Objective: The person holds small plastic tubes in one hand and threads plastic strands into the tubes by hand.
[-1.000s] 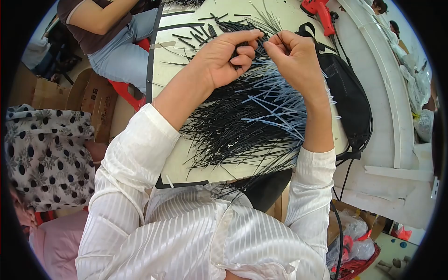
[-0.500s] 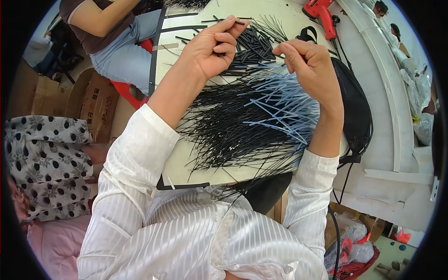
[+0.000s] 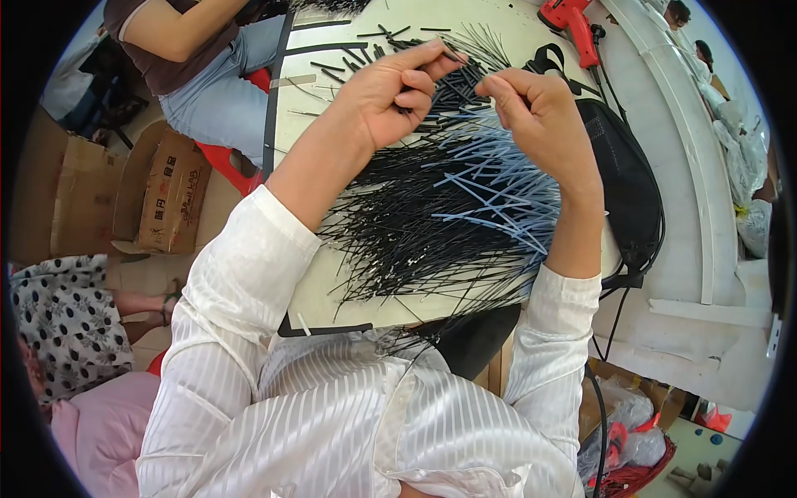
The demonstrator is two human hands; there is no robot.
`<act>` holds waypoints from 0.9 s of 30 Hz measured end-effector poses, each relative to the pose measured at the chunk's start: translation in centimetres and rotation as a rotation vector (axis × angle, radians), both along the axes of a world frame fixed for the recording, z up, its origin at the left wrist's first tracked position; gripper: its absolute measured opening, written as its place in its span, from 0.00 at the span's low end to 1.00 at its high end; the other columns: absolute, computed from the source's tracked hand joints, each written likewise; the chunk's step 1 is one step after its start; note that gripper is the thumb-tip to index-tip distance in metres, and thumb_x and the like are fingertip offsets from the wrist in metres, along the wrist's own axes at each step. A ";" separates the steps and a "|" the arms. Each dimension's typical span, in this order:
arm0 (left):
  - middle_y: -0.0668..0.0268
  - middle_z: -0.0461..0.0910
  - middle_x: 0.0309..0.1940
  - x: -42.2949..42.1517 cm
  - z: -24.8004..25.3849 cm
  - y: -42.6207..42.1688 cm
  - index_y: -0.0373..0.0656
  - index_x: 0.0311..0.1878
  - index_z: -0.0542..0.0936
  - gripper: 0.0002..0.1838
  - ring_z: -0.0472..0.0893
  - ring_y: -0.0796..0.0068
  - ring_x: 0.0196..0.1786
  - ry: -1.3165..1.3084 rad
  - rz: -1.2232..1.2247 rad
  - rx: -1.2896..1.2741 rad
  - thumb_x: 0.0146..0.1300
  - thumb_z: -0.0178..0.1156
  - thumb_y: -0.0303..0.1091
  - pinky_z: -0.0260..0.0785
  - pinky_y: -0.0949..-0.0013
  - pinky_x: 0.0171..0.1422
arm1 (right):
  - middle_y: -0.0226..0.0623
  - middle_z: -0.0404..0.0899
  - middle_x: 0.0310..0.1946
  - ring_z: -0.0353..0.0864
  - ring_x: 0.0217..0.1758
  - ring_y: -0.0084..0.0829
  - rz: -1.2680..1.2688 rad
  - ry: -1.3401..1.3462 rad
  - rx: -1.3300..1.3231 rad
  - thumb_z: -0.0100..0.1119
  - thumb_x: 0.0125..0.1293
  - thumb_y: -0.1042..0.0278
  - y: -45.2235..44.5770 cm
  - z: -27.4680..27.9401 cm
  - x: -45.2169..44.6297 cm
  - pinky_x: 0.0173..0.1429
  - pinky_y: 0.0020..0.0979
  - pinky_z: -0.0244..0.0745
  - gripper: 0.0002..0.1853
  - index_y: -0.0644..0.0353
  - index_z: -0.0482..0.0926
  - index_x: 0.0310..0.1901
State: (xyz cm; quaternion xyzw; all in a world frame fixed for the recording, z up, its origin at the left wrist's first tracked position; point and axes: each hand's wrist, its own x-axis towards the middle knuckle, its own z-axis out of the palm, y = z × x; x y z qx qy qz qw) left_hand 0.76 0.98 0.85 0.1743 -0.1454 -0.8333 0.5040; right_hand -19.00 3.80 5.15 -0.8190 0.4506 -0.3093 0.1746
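Note:
My left hand (image 3: pixel 386 95) is closed, its thumb and forefinger pinching a short black tube (image 3: pixel 455 56) over the table. Other fingers of that hand curl into the palm, around a dark piece that is mostly hidden. Close by on the right, my right hand (image 3: pixel 540 112) is closed in a pinch facing the tube. Whatever lies between its fingertips is too small to make out. Beneath both hands is a pile of short black tubes (image 3: pixel 465 85). Nearer to me spread many thin black wires (image 3: pixel 390 224), with light blue strands (image 3: pixel 498 178) at their right end.
A red heat gun (image 3: pixel 573 29) lies at the far right of the white table (image 3: pixel 353 314). Along the right edge is a black bag (image 3: pixel 627 191). Left of the table are a seated person (image 3: pixel 158 41), a cardboard box (image 3: pixel 173 195) and another person in spotted clothing (image 3: pixel 70 324).
My left hand has moved right and slightly down, bringing the black tube nearer to my right hand. My right hand has shifted slightly left. The person in spotted clothing has moved lower in view.

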 end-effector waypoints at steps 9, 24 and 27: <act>0.60 0.83 0.41 -0.1 -1.0 -0.2 0.31 0.43 0.78 0.09 0.66 0.95 0.18 -0.009 -0.058 0.048 0.68 0.60 0.29 0.48 0.89 0.12 | 0.29 0.78 0.19 0.64 0.18 0.21 -0.111 -0.184 -0.315 0.60 0.65 0.72 -0.1 -1.3 1.3 0.25 0.22 0.59 0.08 0.68 0.85 0.35; 0.64 0.81 0.37 -0.2 -0.3 -0.1 0.29 0.48 0.77 0.12 0.65 0.95 0.16 -0.083 0.035 0.071 0.70 0.59 0.30 0.46 0.89 0.11 | 0.34 0.79 0.21 0.69 0.22 0.35 -0.081 0.334 -0.402 0.62 0.59 0.74 1.7 0.7 -0.7 0.42 0.30 0.68 0.05 0.66 0.84 0.34; 0.64 0.81 0.37 -0.2 -0.4 -0.1 0.29 0.48 0.77 0.12 0.65 0.95 0.16 -0.077 0.021 0.066 0.70 0.59 0.30 0.46 0.89 0.11 | 0.32 0.77 0.20 0.69 0.23 0.36 -0.095 0.340 -0.397 0.61 0.59 0.73 1.6 0.4 -1.0 0.46 0.30 0.67 0.05 0.64 0.82 0.30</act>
